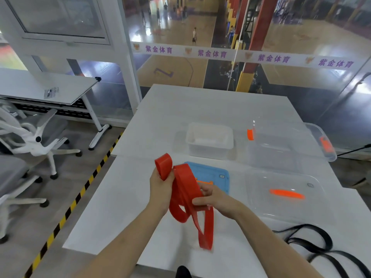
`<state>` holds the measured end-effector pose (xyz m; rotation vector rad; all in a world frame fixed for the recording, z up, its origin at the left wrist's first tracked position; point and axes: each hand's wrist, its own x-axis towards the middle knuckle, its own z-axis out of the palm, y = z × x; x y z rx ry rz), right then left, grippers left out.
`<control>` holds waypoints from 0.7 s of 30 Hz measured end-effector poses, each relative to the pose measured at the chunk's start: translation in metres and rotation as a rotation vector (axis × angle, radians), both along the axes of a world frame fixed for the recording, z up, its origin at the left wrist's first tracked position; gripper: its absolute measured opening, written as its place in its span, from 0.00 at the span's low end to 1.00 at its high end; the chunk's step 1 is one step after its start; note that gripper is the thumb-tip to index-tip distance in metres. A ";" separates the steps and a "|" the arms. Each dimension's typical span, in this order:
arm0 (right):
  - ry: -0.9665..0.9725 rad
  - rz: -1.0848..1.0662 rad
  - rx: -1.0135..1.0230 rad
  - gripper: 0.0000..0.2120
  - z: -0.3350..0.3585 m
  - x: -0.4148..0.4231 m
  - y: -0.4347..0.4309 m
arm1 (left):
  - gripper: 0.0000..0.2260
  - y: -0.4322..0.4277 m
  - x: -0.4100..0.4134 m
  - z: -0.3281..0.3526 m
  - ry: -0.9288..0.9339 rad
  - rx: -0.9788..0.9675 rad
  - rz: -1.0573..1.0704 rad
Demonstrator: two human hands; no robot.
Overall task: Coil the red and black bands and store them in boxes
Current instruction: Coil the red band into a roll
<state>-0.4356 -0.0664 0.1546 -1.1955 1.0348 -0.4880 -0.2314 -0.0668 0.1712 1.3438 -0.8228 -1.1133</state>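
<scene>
Both hands raised over table: left [160, 189] & right [214, 199] grip red band [184, 189].

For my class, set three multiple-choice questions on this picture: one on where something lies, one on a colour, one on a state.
1. Where is the black band?
A. on the floor
B. on the table, near right
C. round a wrist

2. What colour is the lid just behind the red band?
A. blue
B. green
C. yellow

3. The red band is:
A. flat on the floor
B. knotted shut
C. held up in both hands

Key:
1 B: it lies loose at the table's near right corner.
2 A: its blue shows past the band.
3 C: the left hand and right hand grip it above the table.
</scene>
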 end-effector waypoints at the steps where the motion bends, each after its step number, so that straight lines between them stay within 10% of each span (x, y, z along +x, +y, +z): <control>1: 0.074 0.033 0.001 0.18 -0.004 0.004 0.003 | 0.06 -0.003 0.003 0.000 0.022 -0.001 0.024; 8: 0.438 0.244 -0.025 0.16 -0.041 0.009 0.013 | 0.06 -0.016 0.038 0.001 -0.002 -0.005 0.126; 21: 0.473 0.136 -0.094 0.07 -0.048 -0.014 0.009 | 0.13 0.025 0.100 -0.101 -0.289 0.265 -0.030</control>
